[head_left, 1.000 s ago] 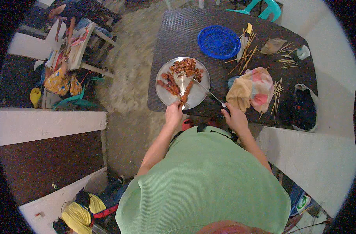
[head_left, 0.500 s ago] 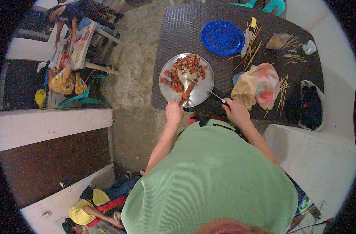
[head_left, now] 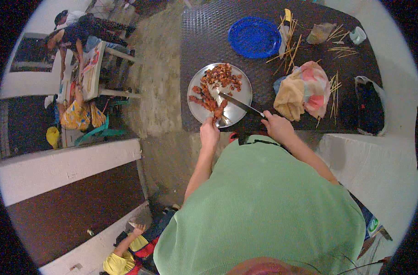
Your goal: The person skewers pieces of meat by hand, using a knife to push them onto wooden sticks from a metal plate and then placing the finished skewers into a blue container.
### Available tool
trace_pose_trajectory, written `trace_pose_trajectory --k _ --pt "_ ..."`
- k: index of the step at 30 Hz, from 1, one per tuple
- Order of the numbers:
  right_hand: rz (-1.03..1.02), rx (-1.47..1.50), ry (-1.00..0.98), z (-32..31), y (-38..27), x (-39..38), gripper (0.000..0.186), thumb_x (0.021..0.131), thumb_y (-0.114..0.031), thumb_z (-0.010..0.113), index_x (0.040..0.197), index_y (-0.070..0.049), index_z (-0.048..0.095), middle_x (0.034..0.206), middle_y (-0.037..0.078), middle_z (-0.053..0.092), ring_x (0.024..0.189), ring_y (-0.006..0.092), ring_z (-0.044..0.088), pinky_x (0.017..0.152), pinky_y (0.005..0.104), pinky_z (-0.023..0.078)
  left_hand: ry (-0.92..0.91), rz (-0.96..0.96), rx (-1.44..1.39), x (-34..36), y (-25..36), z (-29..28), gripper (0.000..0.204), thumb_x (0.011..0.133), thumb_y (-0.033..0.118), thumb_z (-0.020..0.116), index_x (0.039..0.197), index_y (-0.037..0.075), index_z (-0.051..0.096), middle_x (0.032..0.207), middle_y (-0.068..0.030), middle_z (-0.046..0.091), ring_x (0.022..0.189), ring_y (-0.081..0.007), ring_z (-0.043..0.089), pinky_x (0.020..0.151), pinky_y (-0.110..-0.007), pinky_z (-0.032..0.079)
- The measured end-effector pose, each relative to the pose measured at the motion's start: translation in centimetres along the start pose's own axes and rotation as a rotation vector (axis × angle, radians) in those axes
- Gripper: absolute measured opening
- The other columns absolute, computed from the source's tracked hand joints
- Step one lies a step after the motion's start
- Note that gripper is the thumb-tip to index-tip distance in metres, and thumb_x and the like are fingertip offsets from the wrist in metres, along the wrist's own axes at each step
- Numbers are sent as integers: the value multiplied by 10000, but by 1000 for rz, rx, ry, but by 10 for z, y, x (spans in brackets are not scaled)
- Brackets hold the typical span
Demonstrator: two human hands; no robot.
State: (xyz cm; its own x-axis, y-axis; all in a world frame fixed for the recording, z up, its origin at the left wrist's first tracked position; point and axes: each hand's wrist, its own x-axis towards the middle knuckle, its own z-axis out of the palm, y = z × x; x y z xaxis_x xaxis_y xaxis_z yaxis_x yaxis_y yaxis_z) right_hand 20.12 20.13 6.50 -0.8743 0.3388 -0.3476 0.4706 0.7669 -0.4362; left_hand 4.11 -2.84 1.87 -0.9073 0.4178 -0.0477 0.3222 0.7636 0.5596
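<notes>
- The green shirt [head_left: 264,192] fills the near side; a white ledge [head_left: 355,153] stands to its right, just beyond the near desk edge.
- The left hand [head_left: 210,133] is at that edge, fingers pressed together, pinching the near end of a meat strip [head_left: 220,110] at the plate's rim.
- The right hand [head_left: 278,126] is wrapped round the handle of a knife [head_left: 245,106], near the same edge; the blade slants left over the plate.
- The round metal plate [head_left: 238,117] sits close to the desk's near and left edges. Its right side shows bare metal under the blade, leaving room there.
- Chopped meat [head_left: 222,75] heaps toward the plate's far rim, inside it.
- Right of the knife, a tan cloth [head_left: 290,98] touches a pink-patterned bundle [head_left: 315,89]; thin sticks [head_left: 335,96] lie beside.
- A dark bag [head_left: 370,107] stands by the desk's right edge.
- Farther off, a strip of bare desk [head_left: 204,36] separates the metal plate from a blue plate [head_left: 254,37].
- A yellow-handled knife [head_left: 287,17] lies among sticks near the blue plate's right rim.
</notes>
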Motion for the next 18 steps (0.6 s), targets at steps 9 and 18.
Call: trace_pose_trajectory --k 9,18 --pt "-38 -54 58 -4 -2 -1 292 947 -343 471 1109 -100 471 824 180 638 737 387 646 619 513 515 14 0 8 -6 5 -10 194 846 47 523 990 -1 644 922 -254 641 872 -411 625 768 -458 492" --pt "-96 19 90 -4 -2 -5 247 932 -319 502 1041 -99 478 803 178 626 730 393 627 611 510 493 7 19 11 -3 0 -8 199 842 77 543 991 6 655 873 -248 647 822 -406 636 735 -444 501"
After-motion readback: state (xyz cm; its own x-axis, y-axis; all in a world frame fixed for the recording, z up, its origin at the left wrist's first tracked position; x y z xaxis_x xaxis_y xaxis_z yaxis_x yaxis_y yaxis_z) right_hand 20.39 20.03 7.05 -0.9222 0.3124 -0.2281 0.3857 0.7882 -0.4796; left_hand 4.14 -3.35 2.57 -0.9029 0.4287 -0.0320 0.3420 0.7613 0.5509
